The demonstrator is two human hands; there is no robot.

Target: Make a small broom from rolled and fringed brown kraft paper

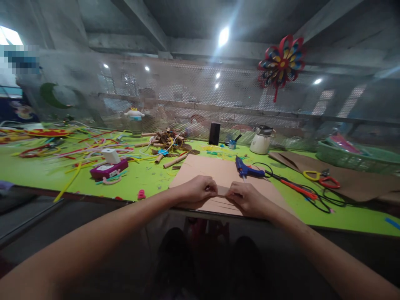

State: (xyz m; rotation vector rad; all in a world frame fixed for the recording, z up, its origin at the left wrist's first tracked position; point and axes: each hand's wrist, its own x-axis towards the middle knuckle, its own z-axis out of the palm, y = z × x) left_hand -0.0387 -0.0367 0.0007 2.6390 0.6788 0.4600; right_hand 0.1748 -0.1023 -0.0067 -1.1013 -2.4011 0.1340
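Note:
My left hand (197,189) rests low over a light brown cardboard sheet (203,170) at the table's front edge, fingers curled into a pinch. Facing it, my right hand (250,199) is closed the same way. Between the two sets of fingertips runs a narrow brown paper strip (222,190), its ends covered by my fingers. Thin dark lines cross the sheet just below; whether they are slits or more strips I cannot tell. A blue glue gun (246,168) lies on the sheet beyond my right hand.
Yellow-and-orange-handled scissors (328,181), an orange-and-black tool (298,188) and a black cable lie to the right, near a green basket (368,160). A white jar (261,141) and black cylinder (214,133) stand behind. Leftward are rolled paper tubes (175,161), a purple box (108,168) and scattered strips.

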